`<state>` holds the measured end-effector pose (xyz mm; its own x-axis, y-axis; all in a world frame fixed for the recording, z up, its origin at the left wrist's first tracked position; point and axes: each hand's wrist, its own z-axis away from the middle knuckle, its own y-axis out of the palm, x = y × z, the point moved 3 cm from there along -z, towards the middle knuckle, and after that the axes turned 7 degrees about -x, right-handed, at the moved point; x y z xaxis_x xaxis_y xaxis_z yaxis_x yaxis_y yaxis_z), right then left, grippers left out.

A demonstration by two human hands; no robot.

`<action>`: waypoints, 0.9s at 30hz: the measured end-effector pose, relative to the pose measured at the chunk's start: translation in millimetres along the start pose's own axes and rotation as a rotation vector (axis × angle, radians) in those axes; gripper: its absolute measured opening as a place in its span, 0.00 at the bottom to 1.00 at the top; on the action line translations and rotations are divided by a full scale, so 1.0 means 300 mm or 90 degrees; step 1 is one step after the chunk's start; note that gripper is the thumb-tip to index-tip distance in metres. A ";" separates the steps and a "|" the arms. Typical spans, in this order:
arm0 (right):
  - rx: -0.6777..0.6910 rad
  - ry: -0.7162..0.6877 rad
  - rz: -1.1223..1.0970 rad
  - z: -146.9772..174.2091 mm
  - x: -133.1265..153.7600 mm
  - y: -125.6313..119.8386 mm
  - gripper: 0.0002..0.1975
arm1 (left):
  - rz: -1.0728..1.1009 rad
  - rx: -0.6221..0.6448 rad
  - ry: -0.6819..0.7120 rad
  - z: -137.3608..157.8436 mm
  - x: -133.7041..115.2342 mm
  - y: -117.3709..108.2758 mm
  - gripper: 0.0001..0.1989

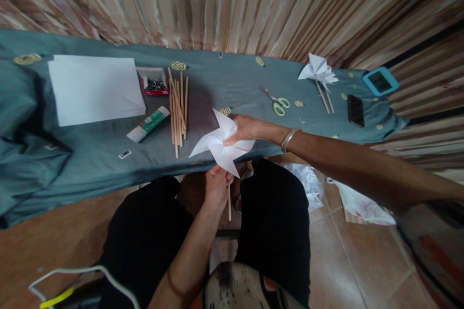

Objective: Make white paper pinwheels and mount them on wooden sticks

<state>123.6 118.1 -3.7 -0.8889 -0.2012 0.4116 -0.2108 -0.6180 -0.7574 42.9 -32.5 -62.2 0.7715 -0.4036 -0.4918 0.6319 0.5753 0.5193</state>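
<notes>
A white paper pinwheel is held at the table's front edge, over my lap. Closed around its thin wooden stick just below the paper is my left hand. My right hand grips the pinwheel's head, thumb near the centre and the other fingers hidden behind the paper. Left of the pinwheel lies a loose bunch of wooden sticks. A small red box of dark metal pins and a green and white glue tube lie beside those sticks.
A stack of white paper lies at the left. Scissors with green handles, finished-looking pinwheels, a dark phone and a blue-framed device lie to the right. Plastic bags are on the floor.
</notes>
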 end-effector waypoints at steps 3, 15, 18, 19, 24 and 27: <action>-0.004 0.003 -0.006 0.004 0.003 -0.002 0.18 | 0.003 0.005 -0.003 -0.004 0.004 -0.001 0.14; -0.005 -0.019 0.004 0.009 0.011 0.000 0.18 | -0.004 0.030 0.015 0.056 -0.016 -0.026 0.16; -0.006 -0.018 0.002 0.008 0.010 0.001 0.17 | -0.011 0.040 -0.002 0.080 -0.007 -0.040 0.19; -0.006 -0.016 0.003 0.007 0.011 0.001 0.17 | -0.013 0.041 -0.002 0.083 -0.003 -0.043 0.19; -0.009 -0.009 0.000 0.009 0.013 0.000 0.16 | -0.014 0.036 0.006 0.069 0.016 -0.052 0.17; -0.009 -0.004 -0.002 0.014 0.013 0.001 0.16 | -0.022 0.031 -0.002 0.064 0.022 -0.054 0.19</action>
<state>121.9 114.0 -0.1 -0.8859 -0.2042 0.4165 -0.2188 -0.6079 -0.7633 39.3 -58.2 -60.5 0.7494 -0.4246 -0.5081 0.6609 0.5259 0.5354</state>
